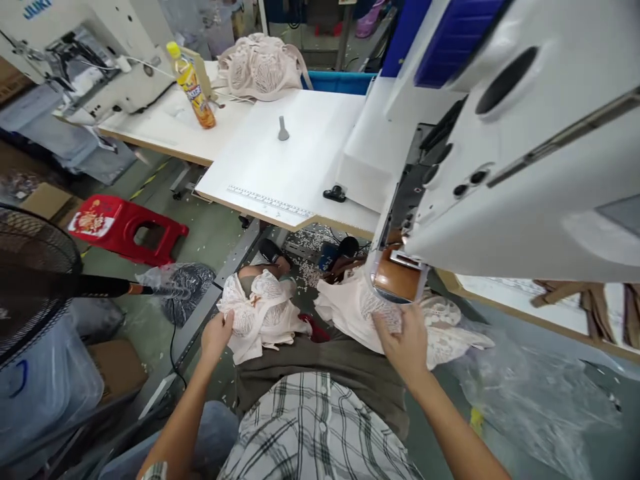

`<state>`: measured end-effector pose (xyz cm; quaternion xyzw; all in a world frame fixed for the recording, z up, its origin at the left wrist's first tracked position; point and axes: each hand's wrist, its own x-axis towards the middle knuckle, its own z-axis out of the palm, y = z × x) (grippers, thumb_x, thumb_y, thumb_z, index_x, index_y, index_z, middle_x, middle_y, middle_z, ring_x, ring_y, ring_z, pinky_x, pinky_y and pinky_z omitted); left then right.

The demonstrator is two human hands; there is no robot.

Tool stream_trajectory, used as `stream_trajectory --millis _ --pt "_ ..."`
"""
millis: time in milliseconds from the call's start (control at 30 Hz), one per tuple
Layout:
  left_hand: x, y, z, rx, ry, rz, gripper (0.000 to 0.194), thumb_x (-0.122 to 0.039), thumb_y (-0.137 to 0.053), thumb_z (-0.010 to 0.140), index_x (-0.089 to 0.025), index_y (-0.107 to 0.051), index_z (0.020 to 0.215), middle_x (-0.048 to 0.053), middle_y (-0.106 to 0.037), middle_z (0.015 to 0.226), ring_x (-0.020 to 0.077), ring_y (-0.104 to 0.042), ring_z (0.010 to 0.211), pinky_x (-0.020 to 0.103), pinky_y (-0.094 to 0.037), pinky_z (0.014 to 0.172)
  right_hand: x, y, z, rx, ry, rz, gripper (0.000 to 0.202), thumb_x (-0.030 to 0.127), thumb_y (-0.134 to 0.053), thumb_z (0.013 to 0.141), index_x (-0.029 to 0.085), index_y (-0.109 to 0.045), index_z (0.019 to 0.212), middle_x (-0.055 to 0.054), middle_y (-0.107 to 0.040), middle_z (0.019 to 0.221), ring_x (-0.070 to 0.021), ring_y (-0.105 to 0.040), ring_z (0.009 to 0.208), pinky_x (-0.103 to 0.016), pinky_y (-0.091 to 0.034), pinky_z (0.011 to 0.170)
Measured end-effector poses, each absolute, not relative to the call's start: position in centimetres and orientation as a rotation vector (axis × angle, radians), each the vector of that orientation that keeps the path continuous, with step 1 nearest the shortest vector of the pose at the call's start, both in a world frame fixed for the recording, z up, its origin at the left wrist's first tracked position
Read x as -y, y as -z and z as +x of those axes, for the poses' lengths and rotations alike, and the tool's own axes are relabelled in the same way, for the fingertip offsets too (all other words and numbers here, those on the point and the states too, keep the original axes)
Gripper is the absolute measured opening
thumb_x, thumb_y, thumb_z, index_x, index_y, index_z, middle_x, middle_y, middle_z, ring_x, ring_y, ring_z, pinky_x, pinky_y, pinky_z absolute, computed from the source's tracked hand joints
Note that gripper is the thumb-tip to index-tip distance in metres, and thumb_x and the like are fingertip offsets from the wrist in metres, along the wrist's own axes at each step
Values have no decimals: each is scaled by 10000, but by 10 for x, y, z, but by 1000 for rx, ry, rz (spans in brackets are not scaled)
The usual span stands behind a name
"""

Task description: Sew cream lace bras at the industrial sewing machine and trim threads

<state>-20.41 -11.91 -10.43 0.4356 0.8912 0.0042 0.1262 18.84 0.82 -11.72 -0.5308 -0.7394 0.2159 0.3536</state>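
A pale pink lace bra [267, 310] lies over my lap at the left. My left hand [217, 337] is closed on its outer edge, thumb against the fingers. To the right, a second pale garment with lace, also a bra [345, 303], hangs by the end of the sewing machine's arm [397, 277]. My right hand [407, 343] grips this bra just below the arm's brown curved end, thumb and fingers on either side of the lace. Part of the cloth behind the arm and my right fingertips are hidden.
The white sewing machine [525, 167] fills the upper right. On the white table [310, 160] are a grey tool [283, 129], a black clip [335, 193], a yellow bottle [194, 87] and piled bras [263, 67]. A red stool [127, 227] and a fan [37, 280] stand left.
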Motion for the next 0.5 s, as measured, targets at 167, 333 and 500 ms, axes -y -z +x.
stream_trajectory --millis 167,333,500 --pt "145 66 -149 -2517 -176 1458 402 -358 -353 959 -204 -492 615 70 -563 618 202 -552 596 288 -325 563 11 75 111 2320 -1145 -763 531 464 -633 886 213 -502 1335 -154 -582 1327 -282 -548 1231 -453 -482 990" --pt "144 14 -76 -1779 -750 1895 303 -258 -426 954 -208 -506 666 19 -524 613 153 -497 588 278 -352 574 10 50 83 2664 -1328 -343 487 574 -743 745 162 -676 997 -85 -713 911 -237 -654 875 -337 -505 798" --pt "96 7 -51 -1583 -902 1306 306 -467 -594 887 -187 -604 1009 81 -630 982 216 -566 916 341 -452 790 25 -11 150 2576 -1272 -520 285 441 -545 945 210 -663 828 -32 -670 703 -173 -595 610 -277 -460 615"
